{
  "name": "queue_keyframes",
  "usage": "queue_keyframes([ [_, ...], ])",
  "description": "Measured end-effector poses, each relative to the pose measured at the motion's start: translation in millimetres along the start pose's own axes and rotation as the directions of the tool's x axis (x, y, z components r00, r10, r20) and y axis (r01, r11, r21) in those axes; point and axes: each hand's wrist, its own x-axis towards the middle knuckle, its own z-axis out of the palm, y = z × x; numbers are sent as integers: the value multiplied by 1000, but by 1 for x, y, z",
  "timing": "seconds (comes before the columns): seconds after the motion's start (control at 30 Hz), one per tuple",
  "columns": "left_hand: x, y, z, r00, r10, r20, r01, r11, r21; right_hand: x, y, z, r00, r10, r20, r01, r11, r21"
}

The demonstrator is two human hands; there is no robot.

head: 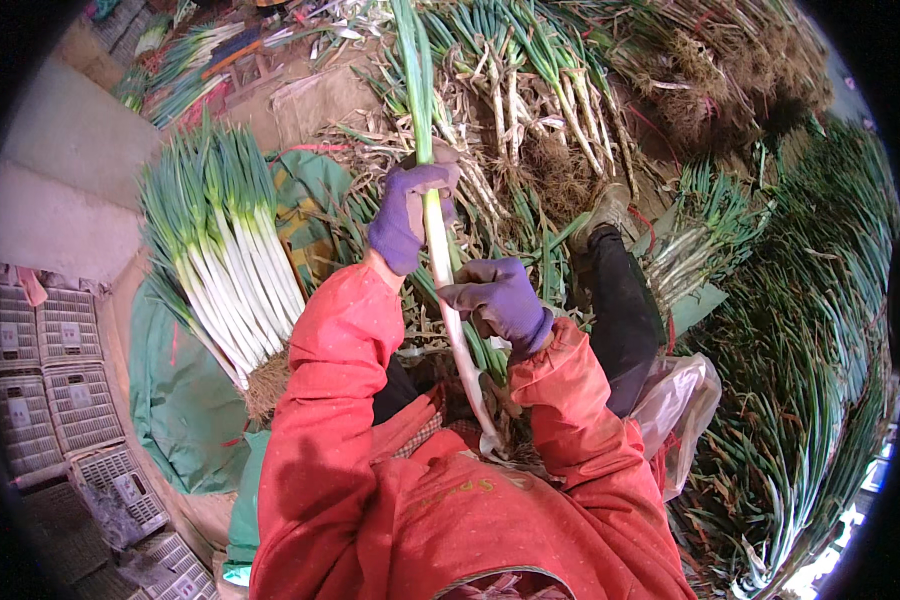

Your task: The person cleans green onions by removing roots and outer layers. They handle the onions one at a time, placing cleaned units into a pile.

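My left hand (414, 210), in a purple work glove, is closed around the upper shaft of a long green onion (441, 259). The stalk slants down across my lap, green leaves at the top and roots near my apron. My right hand (499, 300), gloved alike, pinches the white shaft lower down between thumb and fingers. Left of my arms lies a neat pile of cleaned green onions (232, 262), white shafts side by side, roots towards me. Untrimmed green onions (562, 97) with dry, peeling leaves and soil-covered roots lie ahead of my hands.
Green sheeting (184, 390) lies under the cleaned pile. Plastic crates (67, 326) are stacked at the far left. A large heap of green onions (787, 315) fills the right side. My outstretched leg (621, 307) and a clear plastic bag (682, 405) are on the right. Loose leaf scraps cover the ground.
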Motion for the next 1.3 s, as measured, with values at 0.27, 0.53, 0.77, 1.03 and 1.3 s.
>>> queue_keyframes([
  [0.27,1,3,4,972,191,137,-190,982,-18,-13,23,-8,994,-8,-110,-29,946,-324],
  [0.53,13,20,-2,884,450,128,-463,802,378,-138,5,-34,936,298,-187,-293,364,-884],
  [0.77,47,7,-67,795,531,294,-598,607,523,-43,99,9,946,-291,143,324,862,-390],
  [1.03,3,-26,40,969,245,-33,-217,905,366,-80,31,10,915,-328,-235,193,867,-459],
  [1.3,61,-4,-29,997,68,-24,-56,941,332,-149,-12,25,950,-221,-220,24,756,-654],
])
